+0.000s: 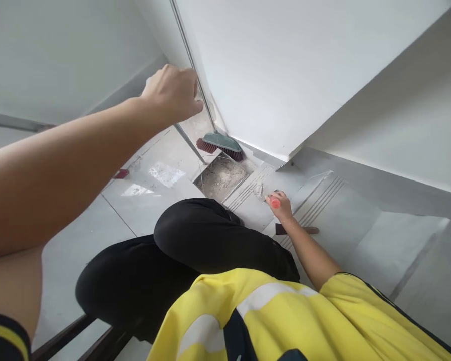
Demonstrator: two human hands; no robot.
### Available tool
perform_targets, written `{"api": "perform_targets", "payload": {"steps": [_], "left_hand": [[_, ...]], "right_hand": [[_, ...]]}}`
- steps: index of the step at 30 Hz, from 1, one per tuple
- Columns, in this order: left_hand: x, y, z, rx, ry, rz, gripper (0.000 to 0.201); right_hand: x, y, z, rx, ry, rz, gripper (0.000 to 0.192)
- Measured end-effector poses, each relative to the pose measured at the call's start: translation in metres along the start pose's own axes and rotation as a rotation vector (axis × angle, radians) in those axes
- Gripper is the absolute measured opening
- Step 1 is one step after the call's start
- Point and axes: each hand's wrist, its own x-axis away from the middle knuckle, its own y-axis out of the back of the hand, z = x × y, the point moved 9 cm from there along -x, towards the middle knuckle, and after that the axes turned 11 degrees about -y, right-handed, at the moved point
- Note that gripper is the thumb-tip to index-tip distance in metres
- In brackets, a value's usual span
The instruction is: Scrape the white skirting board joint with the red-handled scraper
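Note:
My right hand [283, 208] is closed round the red handle [274, 201] of what looks like a trowel, low over the grooved step tile. Its blade is mostly hidden; a patch of grey mortar [259, 190] lies just past my fingers. Left of it is a square opening with a rough, sandy bed [221, 175] where the floor tile is absent. My left hand [175, 93] is raised at the end of my stretched arm, fingers curled. A metal post [190, 143] shows below it, but what the fingers hold is hidden.
A green broom head with dark red bristles [223, 143] stands at the opening's far edge, against the white wall [285, 65]. Behind my right wrist lies a wooden-handled tool [296, 229]. A step edge [315, 185] runs to the right. Dusty white patches [167, 174] mark the tiles.

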Motion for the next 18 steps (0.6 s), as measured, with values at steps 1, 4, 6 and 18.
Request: {"api": "perform_targets", "payload": {"steps": [1,4,6,18], "left_hand": [[0.004,-0.001,0.005,0.043,-0.033,0.008,0.031],[0.017,-0.013,0.026,0.051,-0.130,0.104,0.039],[0.025,-0.020,0.043,-0.051,-0.172,0.152,0.049],[-0.008,-0.024,0.061,-0.195,-0.044,-0.053,0.056]], "right_hand": [[0.002,0.000,0.001,-0.006,0.029,0.002,0.021],[0.003,-0.002,0.007,-0.025,0.097,0.059,0.019],[-0.001,-0.001,0.010,-0.015,0.098,0.090,0.015],[-0.020,-0.032,0.082,0.300,0.035,0.157,0.019]]}}
